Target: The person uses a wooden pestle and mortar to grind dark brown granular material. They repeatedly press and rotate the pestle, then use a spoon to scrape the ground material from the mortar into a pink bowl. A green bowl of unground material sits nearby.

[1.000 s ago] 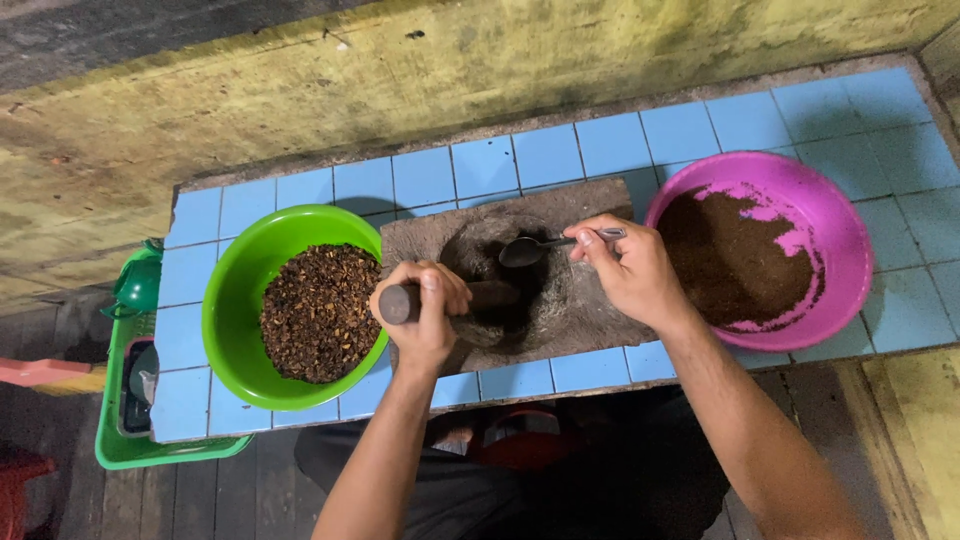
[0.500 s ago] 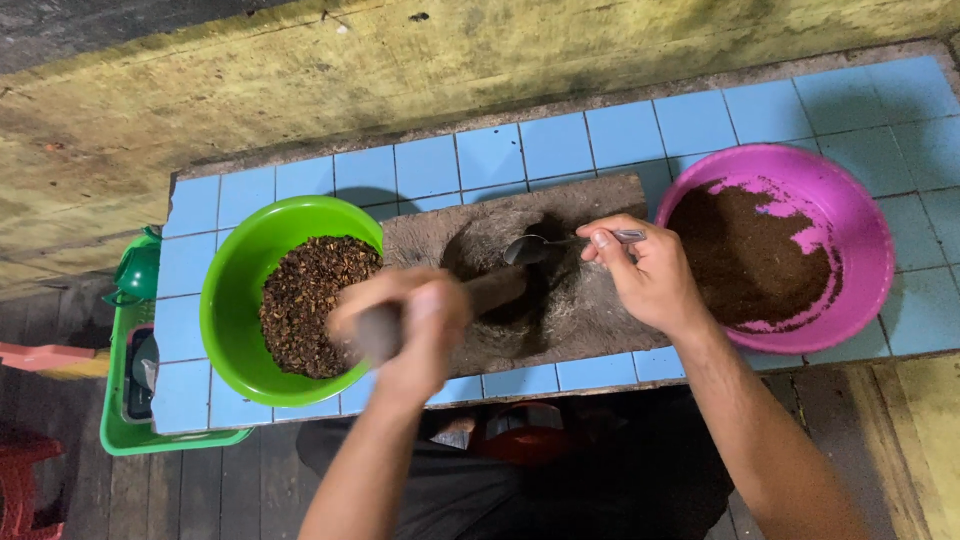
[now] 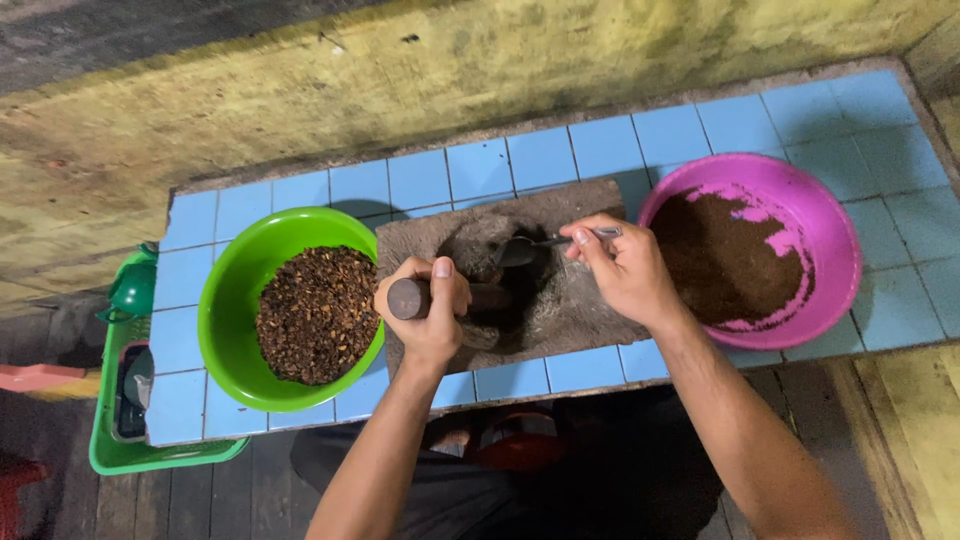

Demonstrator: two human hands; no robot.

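Observation:
A flat grey grinding stone [image 3: 585, 322] lies on the blue tiled counter between two bowls. My left hand [image 3: 428, 308] grips a dark stone pestle [image 3: 408, 298] that lies across the stone's hollow. Over the hollow, my right hand [image 3: 620, 268] holds a metal spoon [image 3: 530, 246] by its handle, bowl end pointing left. The green bowl [image 3: 228, 300] on the left holds coarse dark brown bits. The pink bowl [image 3: 828, 250] on the right holds fine brown powder.
The blue tiled counter [image 3: 500, 165] backs onto a worn yellow wall [image 3: 420, 80]. A green plastic crate [image 3: 120, 450] sits low at the left, beside the counter. Wooden floorboards and my dark-clothed legs show below the counter's front edge.
My left hand lifted and swung the pestle, blurred half a second ago, and has come back down onto the stone. My right hand kept the spoon over the hollow.

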